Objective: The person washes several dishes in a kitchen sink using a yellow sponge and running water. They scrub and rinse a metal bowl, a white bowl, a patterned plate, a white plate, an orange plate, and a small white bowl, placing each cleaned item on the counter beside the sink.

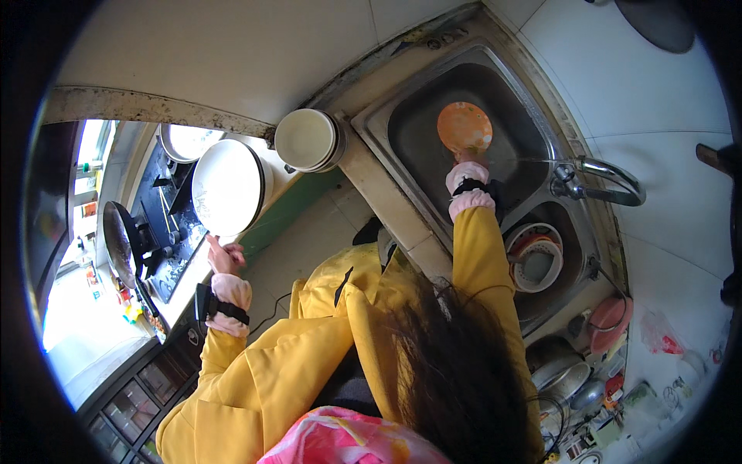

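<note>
My right hand point(470, 155) holds an orange plate with a pale flower pattern point(464, 127) over the larger basin of a steel double sink point(406, 168). The plate hides most of its fingers. Out to the left, my left hand point(225, 255) has its fingers partly spread and holds nothing; it is just below a stack of large white plates point(227, 188) at the counter's edge. A stack of cream bowls point(304, 141) stands at the corner between counter and sink. In the smaller basin lie a white basket point(536, 281) and an orange-red dish, nested.
A chrome faucet point(608, 180) rises at the sink's right side. At the left are a black gas hob point(174, 203), a frying pan point(120, 243) and a metal pan point(188, 142). Metal pots point(562, 377) and a pink bowl point(608, 322) crowd the lower right.
</note>
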`<state>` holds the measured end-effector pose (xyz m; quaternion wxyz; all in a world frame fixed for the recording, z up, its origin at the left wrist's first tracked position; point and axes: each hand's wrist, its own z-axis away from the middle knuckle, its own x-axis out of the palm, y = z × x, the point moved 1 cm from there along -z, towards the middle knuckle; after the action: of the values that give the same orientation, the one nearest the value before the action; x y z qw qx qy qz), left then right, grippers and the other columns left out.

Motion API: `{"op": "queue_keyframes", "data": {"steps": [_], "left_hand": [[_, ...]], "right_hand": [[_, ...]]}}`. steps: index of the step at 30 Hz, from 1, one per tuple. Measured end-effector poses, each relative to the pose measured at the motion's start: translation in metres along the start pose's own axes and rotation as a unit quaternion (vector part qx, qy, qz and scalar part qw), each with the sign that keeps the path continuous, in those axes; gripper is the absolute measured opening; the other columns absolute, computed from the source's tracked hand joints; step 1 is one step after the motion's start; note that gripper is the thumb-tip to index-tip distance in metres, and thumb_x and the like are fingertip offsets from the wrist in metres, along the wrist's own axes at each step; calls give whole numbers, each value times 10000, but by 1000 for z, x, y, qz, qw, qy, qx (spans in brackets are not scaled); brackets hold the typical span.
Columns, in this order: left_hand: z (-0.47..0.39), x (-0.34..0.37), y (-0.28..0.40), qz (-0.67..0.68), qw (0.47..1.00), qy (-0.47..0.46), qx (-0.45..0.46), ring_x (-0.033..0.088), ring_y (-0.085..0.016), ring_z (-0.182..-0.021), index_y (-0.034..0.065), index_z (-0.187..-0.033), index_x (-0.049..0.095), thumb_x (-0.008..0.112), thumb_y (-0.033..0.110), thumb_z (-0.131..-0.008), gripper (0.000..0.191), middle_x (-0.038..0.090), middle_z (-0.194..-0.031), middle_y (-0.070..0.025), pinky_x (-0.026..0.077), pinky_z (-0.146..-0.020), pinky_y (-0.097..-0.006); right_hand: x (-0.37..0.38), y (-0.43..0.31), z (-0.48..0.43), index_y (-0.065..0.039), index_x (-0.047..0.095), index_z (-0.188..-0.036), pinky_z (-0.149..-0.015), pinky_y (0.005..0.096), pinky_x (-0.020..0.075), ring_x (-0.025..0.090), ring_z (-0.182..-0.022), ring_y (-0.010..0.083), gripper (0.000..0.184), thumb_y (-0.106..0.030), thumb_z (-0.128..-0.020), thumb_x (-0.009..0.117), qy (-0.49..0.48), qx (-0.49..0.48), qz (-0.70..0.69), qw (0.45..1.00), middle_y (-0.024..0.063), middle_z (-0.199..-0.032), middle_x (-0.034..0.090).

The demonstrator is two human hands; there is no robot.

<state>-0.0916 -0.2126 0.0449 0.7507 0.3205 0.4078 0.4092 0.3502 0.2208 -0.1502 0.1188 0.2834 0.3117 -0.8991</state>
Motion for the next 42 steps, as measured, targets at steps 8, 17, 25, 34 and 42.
{"op": "queue_keyframes", "data": {"steps": [8, 17, 25, 34, 42], "left_hand": [[64, 18, -20, -129, 976, -158, -79, 393, -151, -303, -26, -1145, 555, 478, 380, -980, 445, 474, -484, -63, 296, -282, -296], [119, 150, 18, -247, 842, -451, 163, 449, -48, -536, -16, -999, 665, 588, 214, -938, 250, 566, -652, 1, 365, -460, -236], [202, 374, 12, -181, 729, -647, -133, 644, -165, -652, 63, -1227, 513, 608, 336, -917, 424, 650, -746, -91, 523, -526, -313], [247, 488, -52, -40, 638, -699, 321, 539, -254, -1176, 133, -1373, 385, 685, 116, -831, 620, 537, -1298, -74, 515, -919, -415], [246, 486, -31, 12, 718, -670, -185, 572, -283, -1139, 110, -1363, 375, 651, 63, -825, 606, 542, -1262, -124, 559, -869, -453]], "right_hand": [[-62, -15, 42, -74, 614, -1079, -681, 430, 534, 659, -903, 359, 335, -269, -810, 659, 115, -269, 79, 953, 189, -929, 684], [-147, -19, 95, -16, 577, -974, -596, 409, 550, 691, -698, 324, 250, -221, -836, 613, 190, -350, 440, 805, 139, -760, 691], [-210, 11, 91, 34, 651, -817, -440, 310, 431, 565, -491, 172, 189, -149, -770, 631, 14, -213, -11, 977, 127, -676, 659], [-215, 48, 107, 10, 626, -906, -433, 264, 408, 535, -496, 120, 189, -144, -807, 677, -142, -121, -307, 933, 86, -699, 645], [-223, 57, 99, -4, 624, -1098, -647, 404, 467, 582, -760, 249, 285, -158, -858, 618, 92, -166, -264, 946, 99, -924, 602]]}}
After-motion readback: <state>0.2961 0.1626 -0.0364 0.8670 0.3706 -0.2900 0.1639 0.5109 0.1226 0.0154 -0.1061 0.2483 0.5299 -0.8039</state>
